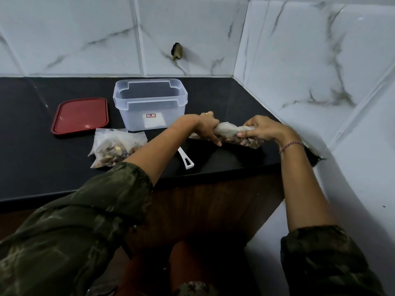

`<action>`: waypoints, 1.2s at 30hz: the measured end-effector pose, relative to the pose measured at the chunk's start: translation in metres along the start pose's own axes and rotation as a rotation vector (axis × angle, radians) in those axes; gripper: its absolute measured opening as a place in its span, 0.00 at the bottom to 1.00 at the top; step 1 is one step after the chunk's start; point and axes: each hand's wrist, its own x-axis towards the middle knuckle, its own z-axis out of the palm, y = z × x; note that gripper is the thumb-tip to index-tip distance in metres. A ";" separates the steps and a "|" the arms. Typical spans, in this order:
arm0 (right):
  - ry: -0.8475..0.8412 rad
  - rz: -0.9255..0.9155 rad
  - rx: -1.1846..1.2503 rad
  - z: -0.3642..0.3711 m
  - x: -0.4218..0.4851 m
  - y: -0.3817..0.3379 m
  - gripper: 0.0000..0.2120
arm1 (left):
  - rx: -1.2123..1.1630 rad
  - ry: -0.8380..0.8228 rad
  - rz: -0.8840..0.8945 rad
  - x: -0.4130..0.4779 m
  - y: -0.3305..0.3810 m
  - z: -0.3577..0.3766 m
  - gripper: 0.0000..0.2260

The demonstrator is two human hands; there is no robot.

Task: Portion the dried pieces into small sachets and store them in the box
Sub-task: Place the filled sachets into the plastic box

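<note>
**Figure.** Portioning at an early-to-middle stage. On the black countertop [42, 146] the clear box [136, 118] stands open, and we see no sachets inside it. Its red lid [80, 116] lies flat just to its left. In front of the lid, a heap of small clear sachets [115, 146] holds brown dried pieces. We judge these to be filled but not yet stored.

The bulk bag [233, 134] lies across the counter to the right of the box, with dried pieces still in it. The left hand [206, 124] has its fingers curled round one end of the bag, and the right hand [265, 130] pinches the other end between thumb and fingers. A white scoop handle [188, 160] shows below the left forearm.

We judge that storing the sachets and fitting the lid remain to be done.
</note>
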 end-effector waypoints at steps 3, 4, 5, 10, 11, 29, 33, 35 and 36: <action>-0.039 -0.001 0.015 0.003 -0.001 0.002 0.07 | 0.033 0.052 0.017 0.003 -0.003 0.005 0.30; -0.071 -0.006 0.079 0.005 -0.003 0.002 0.07 | 0.035 0.060 0.024 0.003 -0.003 0.006 0.30; -0.084 -0.014 0.126 0.007 -0.004 0.003 0.07 | 0.036 0.069 0.028 0.003 -0.003 0.007 0.29; -0.017 -0.112 0.063 0.005 -0.009 0.007 0.09 | -0.008 0.138 0.066 0.003 0.000 0.010 0.22; 0.007 -0.124 0.044 0.003 -0.010 0.009 0.10 | -0.020 0.153 0.073 0.003 0.002 0.010 0.22; 0.410 -0.428 0.025 -0.071 0.009 -0.093 0.13 | -0.581 0.358 0.095 -0.067 -0.050 -0.087 0.29; 0.404 -0.495 -0.013 -0.060 0.044 -0.138 0.15 | -0.917 0.407 -0.003 -0.091 -0.088 -0.096 0.24; 0.397 -0.512 0.013 -0.053 0.059 -0.157 0.16 | -0.950 0.448 -0.046 -0.098 -0.106 -0.098 0.20; 0.387 -0.517 0.033 -0.049 0.066 -0.166 0.16 | -0.946 0.460 -0.063 -0.102 -0.114 -0.099 0.19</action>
